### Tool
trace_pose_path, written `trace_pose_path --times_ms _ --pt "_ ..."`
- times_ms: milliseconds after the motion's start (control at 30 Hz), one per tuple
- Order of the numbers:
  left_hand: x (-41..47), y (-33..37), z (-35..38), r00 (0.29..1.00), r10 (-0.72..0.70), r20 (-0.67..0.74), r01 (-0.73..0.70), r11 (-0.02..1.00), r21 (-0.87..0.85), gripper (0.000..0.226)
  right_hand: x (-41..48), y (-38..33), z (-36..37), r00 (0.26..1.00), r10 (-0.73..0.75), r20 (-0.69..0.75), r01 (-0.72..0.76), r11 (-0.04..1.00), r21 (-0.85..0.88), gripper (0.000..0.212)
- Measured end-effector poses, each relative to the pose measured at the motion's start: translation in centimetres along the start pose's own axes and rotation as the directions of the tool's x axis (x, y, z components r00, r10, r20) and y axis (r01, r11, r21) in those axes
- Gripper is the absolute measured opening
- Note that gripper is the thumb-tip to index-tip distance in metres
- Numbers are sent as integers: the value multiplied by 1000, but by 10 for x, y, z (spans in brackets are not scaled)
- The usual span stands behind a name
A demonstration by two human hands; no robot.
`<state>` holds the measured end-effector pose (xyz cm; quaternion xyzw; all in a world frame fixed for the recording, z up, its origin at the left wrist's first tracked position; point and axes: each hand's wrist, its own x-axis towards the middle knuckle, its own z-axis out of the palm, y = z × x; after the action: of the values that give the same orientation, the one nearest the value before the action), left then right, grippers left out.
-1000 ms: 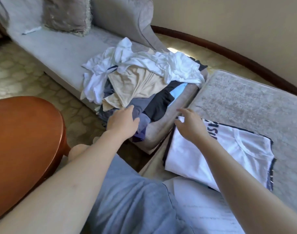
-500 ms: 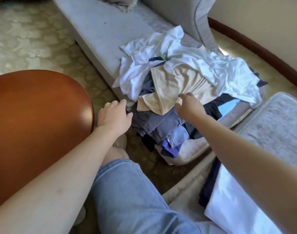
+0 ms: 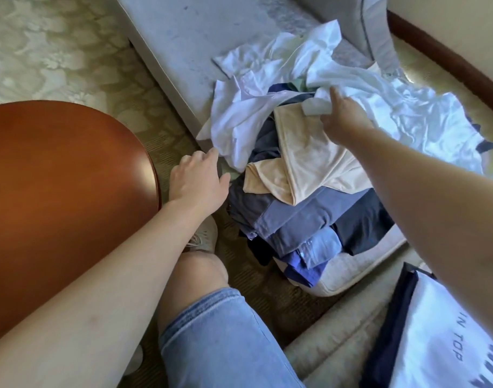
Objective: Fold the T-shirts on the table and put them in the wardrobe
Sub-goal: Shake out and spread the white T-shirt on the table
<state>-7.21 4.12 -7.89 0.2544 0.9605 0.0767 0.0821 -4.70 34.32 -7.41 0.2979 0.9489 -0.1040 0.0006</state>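
One folded white T-shirt lies aside; the clothes pile is unfolded. The right hand pinches a crumpled white shirt; the left hand is relaxed, empty.

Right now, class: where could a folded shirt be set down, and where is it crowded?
Free: the couch seat beyond the clothes pile, and the wooden table. Crowded: the seat's end under the pile, where the right hand grips a white shirt; the floor by the left hand.
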Motion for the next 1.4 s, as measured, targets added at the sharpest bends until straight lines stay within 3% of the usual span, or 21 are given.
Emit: trace_pose_path --times_ms 200,333,667,933,1167,1400 --pt "-12 4 -15 1000 7 -9 -7 1000 0 47 -41 9 3 977 -48 -210 78 987 138 43" --pt "-34 13 -39 999 22 -27 -22 1000 17 50 -78 19 -9 946 -108 -304 157 978 139 29" --pt "-115 21 -107 992 21 -124 -19 1000 18 48 -166 18 -100 836 -172 -521 287 947 148 23" --pt "-175 10 -158 971 10 -239 -23 999 -49 62 -220 -63 -194 699 -217 -682 454 871 188 28" --pt "-229 -15 -233 911 7 -412 -81 983 -162 73 -270 -153 -277 559 -287 -778 644 741 190 27" --pt "-260 -37 -292 846 -42 -531 -163 929 -333 78 -315 -253 -350 364 -389 -846 796 602 66 26"
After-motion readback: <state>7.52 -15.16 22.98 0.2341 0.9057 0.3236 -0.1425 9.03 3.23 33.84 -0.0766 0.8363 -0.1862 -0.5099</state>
